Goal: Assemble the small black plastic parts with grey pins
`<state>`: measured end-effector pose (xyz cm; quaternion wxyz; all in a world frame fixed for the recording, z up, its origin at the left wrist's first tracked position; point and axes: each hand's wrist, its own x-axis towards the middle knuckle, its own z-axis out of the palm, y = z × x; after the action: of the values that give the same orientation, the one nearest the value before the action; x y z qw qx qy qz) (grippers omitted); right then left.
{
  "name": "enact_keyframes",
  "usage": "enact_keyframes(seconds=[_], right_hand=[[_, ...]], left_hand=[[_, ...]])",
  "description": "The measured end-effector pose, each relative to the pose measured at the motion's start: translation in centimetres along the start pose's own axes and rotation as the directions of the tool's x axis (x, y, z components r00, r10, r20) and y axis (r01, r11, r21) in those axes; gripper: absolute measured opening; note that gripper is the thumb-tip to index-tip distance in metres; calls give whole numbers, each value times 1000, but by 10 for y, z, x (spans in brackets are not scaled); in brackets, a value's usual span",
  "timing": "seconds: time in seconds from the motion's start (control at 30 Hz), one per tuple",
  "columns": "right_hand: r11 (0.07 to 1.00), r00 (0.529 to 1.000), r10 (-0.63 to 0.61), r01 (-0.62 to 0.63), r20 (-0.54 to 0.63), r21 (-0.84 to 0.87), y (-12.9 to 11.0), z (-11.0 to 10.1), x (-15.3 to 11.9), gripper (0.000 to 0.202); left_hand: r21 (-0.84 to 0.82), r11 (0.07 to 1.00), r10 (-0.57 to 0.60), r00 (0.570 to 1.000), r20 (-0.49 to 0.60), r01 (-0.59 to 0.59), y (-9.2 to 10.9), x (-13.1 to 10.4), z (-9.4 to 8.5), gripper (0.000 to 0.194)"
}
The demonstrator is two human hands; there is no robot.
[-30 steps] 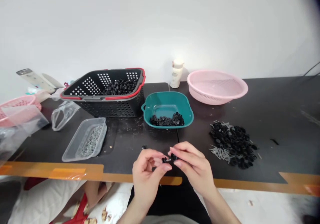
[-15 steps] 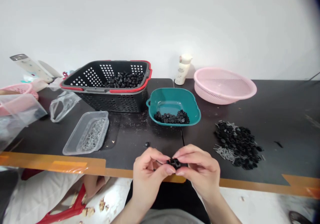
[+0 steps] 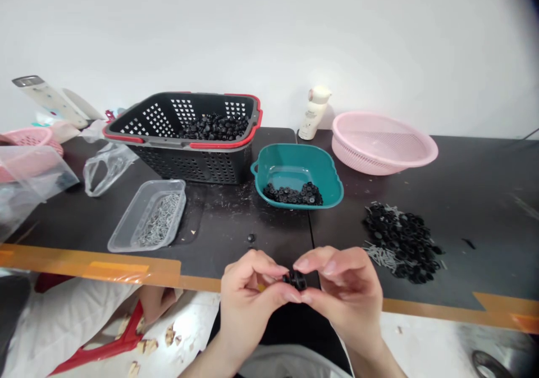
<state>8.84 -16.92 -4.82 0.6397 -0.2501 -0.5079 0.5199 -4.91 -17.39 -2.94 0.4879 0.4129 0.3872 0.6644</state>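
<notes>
Over the table's front edge, my left hand [image 3: 251,296] pinches a small round black plastic part [image 3: 297,279] between thumb and fingertips. My right hand [image 3: 349,294] meets it from the other side, its thumb and bent fingers around the part's right end. Fingertips hide some of the part, so its exact kind is unclear. A loose black piece [image 3: 251,237] lies on the table just beyond my left hand. Farther back, a teal basin [image 3: 298,159] holds several small black ring-like pieces. On the right is a pile of black caps [image 3: 400,240] with grey pins [image 3: 382,257] beside them.
A clear tub [image 3: 126,232] of metal pins stands left, before a black basket [image 3: 189,162] of black parts. A pink sieve [image 3: 379,164] and a cream bottle [image 3: 315,114] stand at the back. Plastic bags [image 3: 109,167] lie left; another person's arm [image 3: 154,308] shows below the table.
My right fingers have loosened and lifted slightly off the black part, showing more of it. My left hand keeps its pinch. The whole view has shifted a little.
</notes>
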Motion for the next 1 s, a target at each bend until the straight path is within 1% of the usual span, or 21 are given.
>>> enact_keyframes(seconds=[0.2,0.4,0.53,0.67,0.77,0.87,0.93,1.0], right_hand=[[998,999,-34,36,27,-60,-3,-1,2,38],[999,1000,-17,17,-7,-36,-4,-1,0,38],[998,999,-32,33,22,-58,-5,-2,2,38],[993,997,-66,69,33,-101,-5,-3,5,36],[991,998,-64,65,13,-120,-5,-2,3,36],[995,999,-10,6,-39,-96,-6,2,-3,37],[997,993,59,-63,-98,-46,-6,7,-8,34],[990,978,141,-139,-153,21,-7,12,-10,28]], left_hand=[[-49,998,-47,999,3,48,0,0,-2,26],[-10,998,-55,998,-3,55,1,-2,-3,19],[6,998,-56,998,4,56,1,-1,-2,19],[28,996,-79,997,-2,79,3,1,-1,23],[18,993,-117,993,25,117,1,2,-1,31],[-5,997,-73,996,55,73,-4,2,-1,40],[-15,1000,-18,998,66,19,-8,2,1,45],[-35,998,47,996,73,-45,-12,2,2,50]])
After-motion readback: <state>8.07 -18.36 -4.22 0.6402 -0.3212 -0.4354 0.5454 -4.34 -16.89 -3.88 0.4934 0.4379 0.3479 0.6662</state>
